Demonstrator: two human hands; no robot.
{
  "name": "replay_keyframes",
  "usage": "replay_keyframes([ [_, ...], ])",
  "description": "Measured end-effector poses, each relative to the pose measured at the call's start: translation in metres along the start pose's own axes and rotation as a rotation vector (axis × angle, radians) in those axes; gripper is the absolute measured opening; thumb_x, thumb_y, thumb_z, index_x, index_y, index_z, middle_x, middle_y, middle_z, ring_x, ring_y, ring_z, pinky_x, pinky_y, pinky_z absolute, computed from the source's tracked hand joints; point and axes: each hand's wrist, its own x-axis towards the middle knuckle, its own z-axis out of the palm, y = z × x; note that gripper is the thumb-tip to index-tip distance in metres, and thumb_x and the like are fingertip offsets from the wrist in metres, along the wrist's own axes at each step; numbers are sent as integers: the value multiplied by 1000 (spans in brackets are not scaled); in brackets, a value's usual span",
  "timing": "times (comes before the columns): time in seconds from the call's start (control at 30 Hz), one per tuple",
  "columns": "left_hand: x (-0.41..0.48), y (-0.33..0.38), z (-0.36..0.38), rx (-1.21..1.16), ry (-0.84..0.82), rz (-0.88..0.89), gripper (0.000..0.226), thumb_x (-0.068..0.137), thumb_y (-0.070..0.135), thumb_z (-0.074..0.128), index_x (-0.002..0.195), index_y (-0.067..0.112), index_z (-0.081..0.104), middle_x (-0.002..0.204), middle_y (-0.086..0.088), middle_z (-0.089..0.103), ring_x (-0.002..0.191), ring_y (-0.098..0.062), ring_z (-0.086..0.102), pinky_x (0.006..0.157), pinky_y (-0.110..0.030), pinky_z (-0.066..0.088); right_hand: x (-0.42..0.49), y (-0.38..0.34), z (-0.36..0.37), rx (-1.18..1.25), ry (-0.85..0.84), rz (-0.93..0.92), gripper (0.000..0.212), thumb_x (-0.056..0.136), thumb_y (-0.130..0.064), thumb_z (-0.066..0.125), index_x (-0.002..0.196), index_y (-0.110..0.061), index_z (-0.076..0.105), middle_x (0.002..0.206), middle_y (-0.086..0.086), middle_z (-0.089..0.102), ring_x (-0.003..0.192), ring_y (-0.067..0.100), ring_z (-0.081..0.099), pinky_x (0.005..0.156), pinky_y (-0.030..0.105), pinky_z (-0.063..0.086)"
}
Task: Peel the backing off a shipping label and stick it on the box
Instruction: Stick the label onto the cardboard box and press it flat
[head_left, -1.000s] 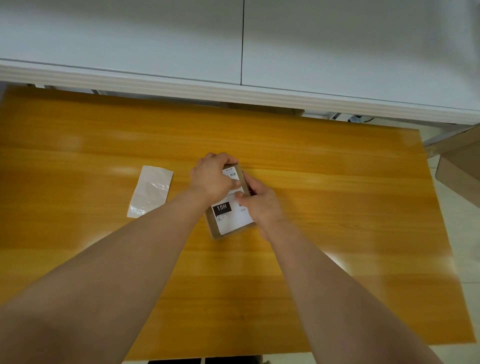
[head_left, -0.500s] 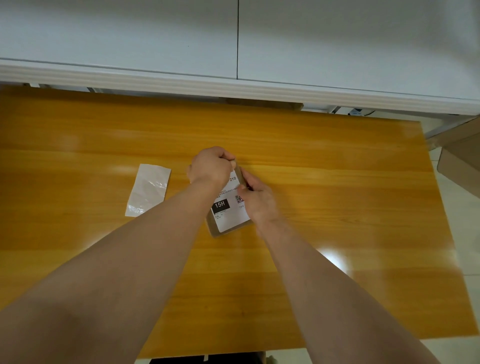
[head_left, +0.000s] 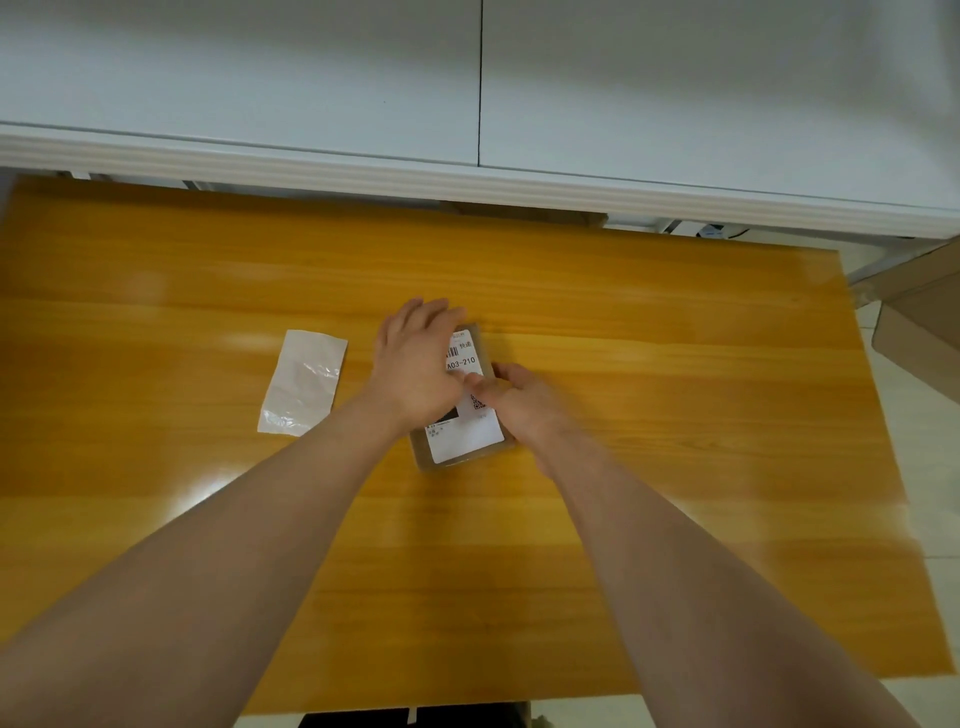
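A small flat brown box (head_left: 423, 457) lies near the middle of the wooden table (head_left: 675, 389). A white shipping label (head_left: 465, 431) with black print covers its top face. My left hand (head_left: 415, 364) lies flat on the label's left half, fingers spread and pointing away from me. My right hand (head_left: 524, 402) rests at the box's right edge, its fingers on the label and the box side. The peeled backing sheet (head_left: 304, 382), glossy and pale, lies flat on the table left of the box.
A white wall panel with a ledge (head_left: 467, 182) runs along the table's far edge. Open cardboard boxes (head_left: 919, 322) stand on the floor past the table's right edge. A dark object (head_left: 415, 717) sits below the near edge.
My left hand has opened from a fist at the box's far end and now lies flat on the label. My right hand has shifted slightly along the right edge.
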Motion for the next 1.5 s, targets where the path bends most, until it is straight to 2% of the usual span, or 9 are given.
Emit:
replay_keyframes([
  [0.27,-2,-8,0,104,-316,18,125,66,49,81,156,29,-5,166,2,-12,150,-22,-24,118,-47,-17,-1,-5,4,-103,-6,-6,47,87,-40,71,129,-23,59,109,2,74,94,22,71,75,36,58],
  [0.47,-1,-11,2,122,-310,37,131,65,54,81,156,28,-9,165,2,-18,148,-21,-29,116,-46,-19,2,-9,-3,-109,-96,22,27,94,-18,65,120,-19,65,104,1,73,92,22,71,81,42,60],
  [0.53,-2,-12,4,125,-300,45,133,63,58,81,156,28,-9,165,2,-18,148,-20,-29,115,-46,-20,1,-10,-8,-125,-139,26,30,94,-9,63,123,-18,63,98,-2,71,86,17,69,73,34,60],
  [0.67,-1,-12,4,151,-291,94,137,59,63,81,156,27,-8,166,1,-17,147,-21,-31,114,-47,-23,3,-10,-13,-130,-210,76,45,89,0,65,129,-19,60,113,3,73,104,23,69,92,46,58],
  [0.83,1,-13,-3,157,-266,190,131,64,59,79,156,28,-9,164,-1,-23,145,-23,-34,116,-50,-22,1,-4,-1,13,-130,123,51,90,-24,69,138,-18,52,118,5,71,104,24,70,89,48,59],
  [0.93,-18,-13,2,-44,-90,37,120,74,56,73,156,27,-11,165,-1,-20,149,-23,-27,120,-52,-12,-1,-5,5,6,-72,162,50,92,-43,64,134,-19,54,112,4,72,96,23,71,82,45,61],
  [1.03,-40,-15,13,-326,124,-307,113,72,56,70,156,19,4,164,-8,7,152,-31,5,120,-54,15,-5,-9,8,-38,-103,213,51,87,-55,64,125,-21,57,110,4,70,91,24,68,76,42,61],
  [1.17,-57,-17,28,-618,148,-718,98,75,43,73,153,16,20,154,-12,26,142,-36,29,111,-54,35,-9,-14,14,-30,-140,268,52,86,-56,66,123,-21,54,123,8,63,96,34,66,66,41,63],
  [1.5,-56,-13,45,-813,151,-829,86,65,50,81,135,22,40,137,-10,43,124,-36,48,99,-53,47,-7,-12,18,27,-155,236,29,90,-34,70,109,-16,58,107,12,69,94,35,70,68,45,64],
])
